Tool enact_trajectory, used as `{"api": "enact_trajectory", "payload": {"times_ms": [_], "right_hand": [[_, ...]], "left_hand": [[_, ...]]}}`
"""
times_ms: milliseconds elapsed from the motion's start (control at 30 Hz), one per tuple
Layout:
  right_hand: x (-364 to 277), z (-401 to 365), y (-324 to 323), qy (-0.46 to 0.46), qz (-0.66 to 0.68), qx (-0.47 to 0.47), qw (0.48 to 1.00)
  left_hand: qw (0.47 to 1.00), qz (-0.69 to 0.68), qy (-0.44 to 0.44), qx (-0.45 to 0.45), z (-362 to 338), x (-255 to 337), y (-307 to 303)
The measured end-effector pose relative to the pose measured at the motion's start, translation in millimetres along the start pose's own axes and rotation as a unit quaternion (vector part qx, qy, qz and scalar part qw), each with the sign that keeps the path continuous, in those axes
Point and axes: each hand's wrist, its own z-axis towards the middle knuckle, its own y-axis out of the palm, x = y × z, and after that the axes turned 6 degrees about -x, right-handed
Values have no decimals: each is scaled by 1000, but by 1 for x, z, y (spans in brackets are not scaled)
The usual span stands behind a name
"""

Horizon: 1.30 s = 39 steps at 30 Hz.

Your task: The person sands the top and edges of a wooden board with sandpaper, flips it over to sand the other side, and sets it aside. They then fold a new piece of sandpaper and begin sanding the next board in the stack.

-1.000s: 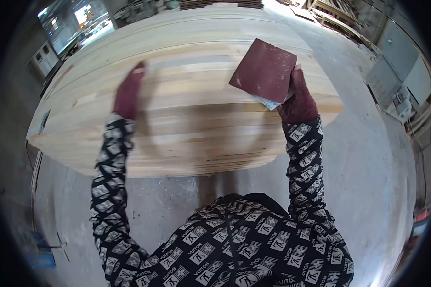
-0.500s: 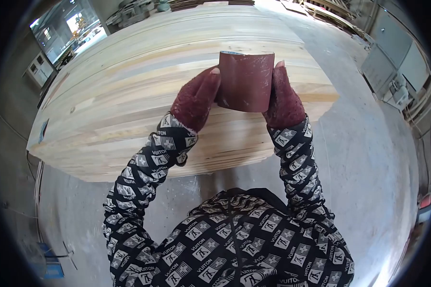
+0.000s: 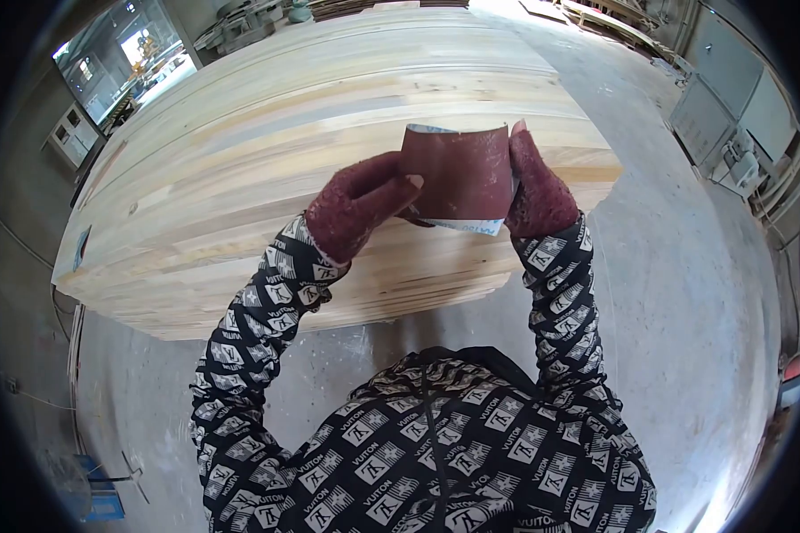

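Observation:
A curved piece of dark red sandpaper [image 3: 458, 175] is held up over the near part of the wood stack, with its pale printed backing showing along the top and bottom edges. My left hand [image 3: 357, 202], in a maroon glove with bare fingertips, is closed on the sandpaper's left edge, thumb across the front. On the opposite edge my right hand [image 3: 542, 188], gloved the same way, grips with the thumb up; its other fingers are hidden behind the sheet.
Beneath my hands lies a large stack of pale jointed wood panels [image 3: 267, 160]. Grey concrete floor [image 3: 676, 293] runs along its right side. Grey metal cabinets [image 3: 718, 98] stand at the right, and a blue object [image 3: 102, 489] is on the floor at lower left.
The sandpaper has come down slightly and tilted, so its printed backing now shows at the bottom. My left thumb has shifted onto its front, and my right hand has moved slightly right.

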Motion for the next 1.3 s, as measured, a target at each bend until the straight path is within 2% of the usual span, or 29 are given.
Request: {"api": "enact_trajectory", "payload": {"times_ms": [167,267,300,367,400,433,467,600,633,667,700,733,767,800,867,900,933,1000,1067,1100,1133,1167,1200,1233,1267,1300], "right_hand": [[21,1,-5,138,169,26,976],[17,0,-4,146,183,37,971],[2,2,-4,182,314,50,931],[-21,5,-4,243,554,74,793],[-16,3,-2,244,554,75,793],[-6,-1,0,49,238,71,968],[2,-4,2,-154,-118,54,979],[7,-13,8,-144,-150,77,975],[1,-15,7,-45,-43,54,997],[-5,-14,7,55,65,30,996],[-11,-11,9,55,66,29,996],[-18,-4,8,128,226,54,964],[-21,-3,10,197,378,78,902],[-21,-5,10,198,378,79,901],[-21,-8,11,206,295,26,933],[-16,-11,11,207,295,27,933],[-9,-14,12,214,339,29,915],[-5,-17,15,223,384,29,895],[-7,-22,19,76,220,31,972],[-4,-24,20,77,220,30,972],[1,-26,23,-37,87,39,995],[5,-26,25,-153,-48,47,986],[2,-30,25,-158,-48,45,985],[-1,-33,24,-122,-42,36,991],[-3,-34,23,-85,-36,26,995],[8,-40,19,-92,-111,45,988]], "left_hand": [[1000,-24,-6,-17,4,-3,-3],[997,-63,3,40,4,2,-3],[996,-70,22,55,4,4,-3],[994,-78,41,69,5,2,-6],[995,-38,64,62,7,-5,-9],[995,2,88,56,9,-9,-11],[995,1,87,55,9,-10,-12],[990,57,109,68,4,-16,-9],[989,76,104,79,4,-17,-8],[988,76,105,80,5,-18,-7],[985,83,120,98,6,-19,-5],[981,88,132,116,11,-17,-4],[981,88,130,116,11,-20,-3],[983,89,127,99,11,-23,-3],[985,91,126,80,6,-22,1],[993,49,74,81,0,-13,9],[996,7,21,81,-5,-9,12],[995,36,22,91,0,-15,1],[993,64,21,100,4,-18,-3],[990,63,41,121,6,-18,-2],[986,63,63,142,8,-18,-1],[985,63,66,145,8,-20,1],[980,86,105,147,7,-26,7],[973,108,141,149,8,-28,10],[972,107,139,155,9,-26,9],[975,151,112,122,8,-24,6]]}}
